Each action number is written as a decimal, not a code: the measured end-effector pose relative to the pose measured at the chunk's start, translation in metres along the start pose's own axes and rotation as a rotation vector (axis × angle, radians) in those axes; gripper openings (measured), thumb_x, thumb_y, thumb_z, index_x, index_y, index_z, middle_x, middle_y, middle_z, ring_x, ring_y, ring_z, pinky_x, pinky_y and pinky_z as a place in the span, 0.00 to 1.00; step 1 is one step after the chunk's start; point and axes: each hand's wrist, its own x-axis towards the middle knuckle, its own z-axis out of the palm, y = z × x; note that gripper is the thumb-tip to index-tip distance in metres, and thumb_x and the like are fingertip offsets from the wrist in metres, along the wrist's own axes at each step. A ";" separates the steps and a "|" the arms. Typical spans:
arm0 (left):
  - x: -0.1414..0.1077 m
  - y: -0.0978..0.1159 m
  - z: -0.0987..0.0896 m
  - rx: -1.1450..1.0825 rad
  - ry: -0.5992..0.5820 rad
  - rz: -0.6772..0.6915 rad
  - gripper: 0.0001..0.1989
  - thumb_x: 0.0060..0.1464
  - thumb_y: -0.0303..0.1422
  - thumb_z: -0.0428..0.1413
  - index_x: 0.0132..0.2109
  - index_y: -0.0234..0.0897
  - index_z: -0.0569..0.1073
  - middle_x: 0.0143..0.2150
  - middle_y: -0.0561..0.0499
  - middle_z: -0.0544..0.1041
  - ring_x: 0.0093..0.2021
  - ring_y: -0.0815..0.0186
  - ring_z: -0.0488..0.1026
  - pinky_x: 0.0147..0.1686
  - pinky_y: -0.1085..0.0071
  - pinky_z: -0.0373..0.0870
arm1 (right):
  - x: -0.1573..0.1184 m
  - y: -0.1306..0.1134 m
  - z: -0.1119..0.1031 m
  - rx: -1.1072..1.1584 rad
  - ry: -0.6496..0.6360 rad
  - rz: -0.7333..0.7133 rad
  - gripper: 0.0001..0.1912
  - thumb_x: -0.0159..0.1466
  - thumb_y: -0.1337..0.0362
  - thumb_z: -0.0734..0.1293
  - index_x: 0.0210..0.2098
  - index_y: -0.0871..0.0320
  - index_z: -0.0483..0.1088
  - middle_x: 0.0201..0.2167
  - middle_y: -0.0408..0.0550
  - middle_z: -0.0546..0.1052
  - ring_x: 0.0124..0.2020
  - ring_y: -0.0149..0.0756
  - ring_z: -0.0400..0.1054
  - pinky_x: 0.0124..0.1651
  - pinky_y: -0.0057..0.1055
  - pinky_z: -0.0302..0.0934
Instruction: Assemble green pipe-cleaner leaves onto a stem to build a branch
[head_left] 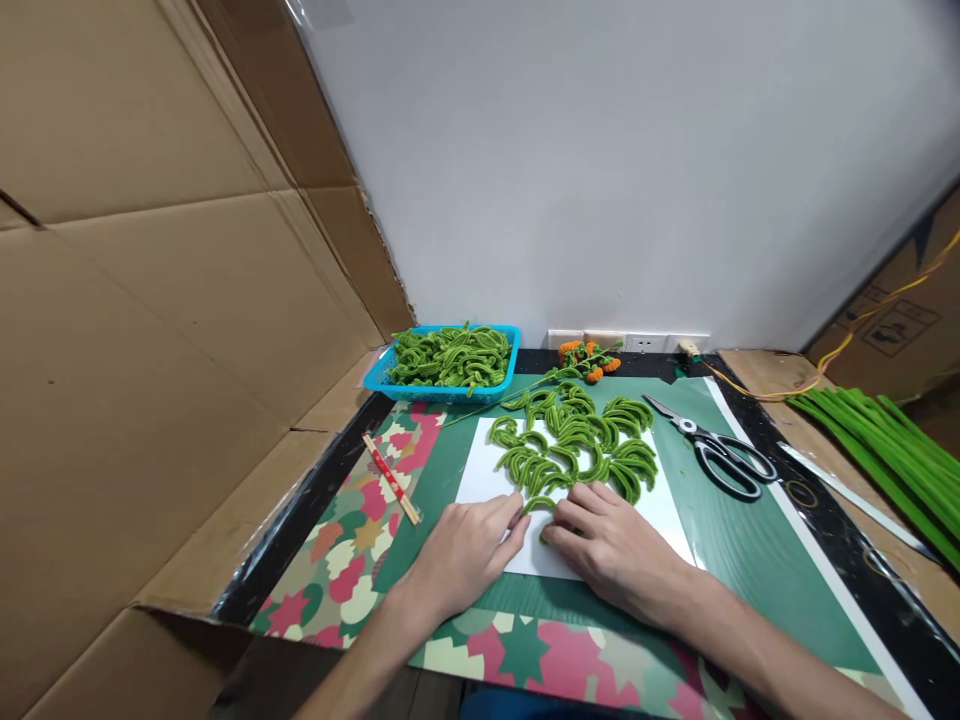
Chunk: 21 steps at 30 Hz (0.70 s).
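Observation:
Curled green fuzzy pieces (581, 430) lie in a loose heap on a white sheet (480, 465) over a green mat. My left hand (472, 545) is at the sheet's lower left, its thumb and fingers pinched at the left end of a short curved green piece (538, 503). Across from it, my right hand (600, 535) rests over the sheet with its fingers curled down, close to the same piece's right end. A bit of green shows beneath its fingertips; what they hold is mostly hidden.
A blue basket (442, 393) of green pieces stands at the back left, with orange flowers (590, 358) to its right. Black-handled scissors (712, 447) lie right of the heap. Wrapped chopsticks (391, 480) are at left, long green stems (889, 455) at far right.

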 end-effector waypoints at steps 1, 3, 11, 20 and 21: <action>-0.001 0.000 0.001 -0.005 0.008 0.008 0.11 0.74 0.32 0.50 0.40 0.39 0.70 0.32 0.52 0.80 0.33 0.59 0.80 0.30 0.65 0.54 | 0.001 -0.001 0.003 0.006 -0.002 0.008 0.05 0.72 0.72 0.67 0.39 0.58 0.73 0.35 0.47 0.75 0.37 0.41 0.63 0.40 0.39 0.53; -0.001 -0.001 0.003 -0.014 0.021 0.027 0.10 0.74 0.32 0.50 0.40 0.39 0.70 0.32 0.52 0.79 0.33 0.59 0.80 0.29 0.65 0.54 | 0.002 -0.003 0.006 0.020 0.012 0.033 0.05 0.72 0.72 0.68 0.39 0.57 0.73 0.35 0.46 0.75 0.38 0.41 0.63 0.40 0.39 0.53; -0.004 -0.001 0.006 -0.067 0.041 0.023 0.09 0.74 0.33 0.50 0.41 0.40 0.70 0.34 0.52 0.80 0.33 0.60 0.80 0.30 0.66 0.57 | 0.004 -0.007 0.007 0.042 0.045 0.153 0.08 0.75 0.69 0.65 0.39 0.57 0.74 0.34 0.47 0.75 0.37 0.42 0.62 0.40 0.40 0.52; -0.007 -0.001 0.006 -0.146 0.097 -0.020 0.07 0.71 0.36 0.54 0.52 0.40 0.71 0.36 0.52 0.82 0.35 0.58 0.83 0.32 0.68 0.64 | 0.001 -0.007 0.004 0.070 0.024 0.138 0.11 0.75 0.68 0.65 0.33 0.56 0.70 0.32 0.47 0.74 0.36 0.42 0.62 0.40 0.39 0.51; -0.008 -0.001 0.006 -0.159 0.115 -0.018 0.08 0.71 0.36 0.54 0.53 0.40 0.71 0.34 0.53 0.82 0.34 0.58 0.82 0.31 0.69 0.64 | 0.000 -0.007 0.003 0.081 0.014 0.131 0.12 0.75 0.68 0.65 0.33 0.56 0.70 0.31 0.46 0.74 0.36 0.41 0.62 0.39 0.39 0.51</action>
